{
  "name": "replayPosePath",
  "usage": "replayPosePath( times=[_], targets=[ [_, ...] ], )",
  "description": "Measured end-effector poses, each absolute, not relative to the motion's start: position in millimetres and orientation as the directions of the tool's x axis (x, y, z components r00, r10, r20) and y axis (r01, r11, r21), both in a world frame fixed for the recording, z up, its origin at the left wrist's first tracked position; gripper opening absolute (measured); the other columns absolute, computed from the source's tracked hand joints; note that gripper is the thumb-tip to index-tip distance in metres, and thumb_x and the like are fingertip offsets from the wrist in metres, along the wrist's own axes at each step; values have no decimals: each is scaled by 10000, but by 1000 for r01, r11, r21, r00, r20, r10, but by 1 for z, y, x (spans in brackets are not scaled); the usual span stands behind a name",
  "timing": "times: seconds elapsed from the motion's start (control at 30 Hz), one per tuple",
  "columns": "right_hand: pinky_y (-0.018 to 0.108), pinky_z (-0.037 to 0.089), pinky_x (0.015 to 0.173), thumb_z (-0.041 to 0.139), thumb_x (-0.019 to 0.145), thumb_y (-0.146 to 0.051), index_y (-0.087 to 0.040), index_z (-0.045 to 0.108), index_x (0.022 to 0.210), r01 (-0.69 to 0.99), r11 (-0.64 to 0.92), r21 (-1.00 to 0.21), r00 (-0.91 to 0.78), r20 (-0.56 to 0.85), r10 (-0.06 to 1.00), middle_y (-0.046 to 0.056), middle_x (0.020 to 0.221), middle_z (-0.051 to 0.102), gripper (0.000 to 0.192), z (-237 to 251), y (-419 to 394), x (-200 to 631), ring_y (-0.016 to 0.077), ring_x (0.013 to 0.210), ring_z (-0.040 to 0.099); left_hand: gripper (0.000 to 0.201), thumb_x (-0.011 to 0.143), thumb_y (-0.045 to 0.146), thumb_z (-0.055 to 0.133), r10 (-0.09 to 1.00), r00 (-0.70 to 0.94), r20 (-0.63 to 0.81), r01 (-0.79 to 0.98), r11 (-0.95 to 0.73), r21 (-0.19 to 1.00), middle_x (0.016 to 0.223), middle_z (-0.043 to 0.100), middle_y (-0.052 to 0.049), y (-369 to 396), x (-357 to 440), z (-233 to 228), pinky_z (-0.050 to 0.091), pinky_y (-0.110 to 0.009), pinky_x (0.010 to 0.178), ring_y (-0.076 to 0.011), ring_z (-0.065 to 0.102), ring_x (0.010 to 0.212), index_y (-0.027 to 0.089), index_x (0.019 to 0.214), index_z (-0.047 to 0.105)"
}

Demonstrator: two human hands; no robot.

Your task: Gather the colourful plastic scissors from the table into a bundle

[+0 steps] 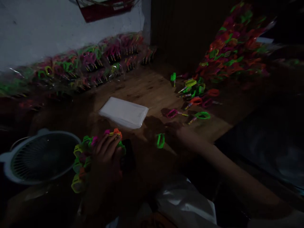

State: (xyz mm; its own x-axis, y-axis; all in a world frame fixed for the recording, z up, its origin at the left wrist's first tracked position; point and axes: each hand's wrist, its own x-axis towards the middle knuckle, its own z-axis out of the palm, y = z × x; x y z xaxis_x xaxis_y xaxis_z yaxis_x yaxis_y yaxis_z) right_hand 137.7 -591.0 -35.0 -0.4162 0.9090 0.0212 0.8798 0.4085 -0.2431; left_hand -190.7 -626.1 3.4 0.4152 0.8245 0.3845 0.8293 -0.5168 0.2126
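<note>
My left hand (106,148) is wrapped over a bundle of brightly coloured plastic loop-shaped toys (77,183), green, yellow, orange and pink, lined up at the lower left. My right hand (174,129) reaches over the wooden table, its fingers dark and blurred. Just left of it is a green loop toy (161,141); whether the fingers touch it I cannot tell. Beyond that hand lie a pink loop toy (171,113), another green one (202,115) and an orange one (196,101), each with a slim patterned stem.
A white stack of flat plastic bags (123,112) lies mid-table. At the left stands a round fan (42,158). Clear bags packed with similar toys (90,60) line the wall. A tall heap of loose toys (232,47) rises at the back right. The light is dim.
</note>
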Motion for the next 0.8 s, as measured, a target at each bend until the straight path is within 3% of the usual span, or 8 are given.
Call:
replayPosePath(
  times=[0.1,0.17,0.2,0.27,0.3,0.4,0.6,0.8],
  targets=[
    [275,509,705,591,808,-121,-156,644,993,618,221,-755,-308,26,951,59,867,689,196,-34,-604,91,180,761,639,348,951,242,454,823,408,394,825,-518,227,1316,599,-110,-627,-192,3,365,-529,1098,-287,437,1328,158,1269,565],
    [273,508,670,637,799,-243,-164,644,981,265,59,-962,-286,-20,958,32,826,686,198,-40,-618,54,182,740,632,354,947,239,462,823,410,392,826,-518,223,1331,591,-104,-627,-193,1,364,-522,1099,-283,432,1332,167,1281,556],
    [281,514,684,650,794,-292,-168,649,984,84,-21,-996,-295,-45,954,29,848,694,227,-45,-626,36,190,768,637,355,948,241,460,825,408,392,828,-515,222,1333,591,-105,-627,-192,1,362,-521,1099,-283,433,1331,165,1281,554],
    [297,517,714,671,776,-336,-170,670,950,-135,-145,-980,-318,-96,943,27,893,707,241,-57,-642,3,205,810,641,333,956,251,447,836,383,394,841,-492,227,1310,609,-106,-628,-190,2,347,-536,1101,-288,447,1317,158,1251,572],
    [301,513,708,673,768,-335,-169,682,913,-167,-181,-969,-317,-121,941,25,883,711,221,-64,-650,-10,208,797,641,324,961,257,437,842,371,391,847,-480,230,1293,621,-102,-629,-189,3,337,-545,1102,-290,455,1309,159,1234,581],
    [303,490,644,643,774,-329,-181,706,783,-64,-152,-986,-289,-128,949,17,774,708,161,-82,-666,-35,216,703,636,327,972,265,406,870,359,338,867,-445,225,1295,623,-79,-631,-185,7,290,-555,1124,-290,440,1320,172,1227,588],
    [313,489,643,620,804,-382,-243,722,744,82,-66,-994,-291,-87,953,13,709,705,183,-95,-668,-44,231,685,639,344,967,278,408,891,348,291,885,-415,212,1346,592,-44,-629,-186,7,242,-528,1141,-277,418,1334,205,1260,573],
    [305,501,619,533,885,-306,-245,730,830,157,-73,-985,-312,-120,942,35,762,715,214,-88,-677,-54,210,672,644,405,940,324,382,795,489,358,826,-555,103,1322,600,-121,-625,-192,3,279,-556,1080,-340,438,1291,135,1242,574]
  ],
)
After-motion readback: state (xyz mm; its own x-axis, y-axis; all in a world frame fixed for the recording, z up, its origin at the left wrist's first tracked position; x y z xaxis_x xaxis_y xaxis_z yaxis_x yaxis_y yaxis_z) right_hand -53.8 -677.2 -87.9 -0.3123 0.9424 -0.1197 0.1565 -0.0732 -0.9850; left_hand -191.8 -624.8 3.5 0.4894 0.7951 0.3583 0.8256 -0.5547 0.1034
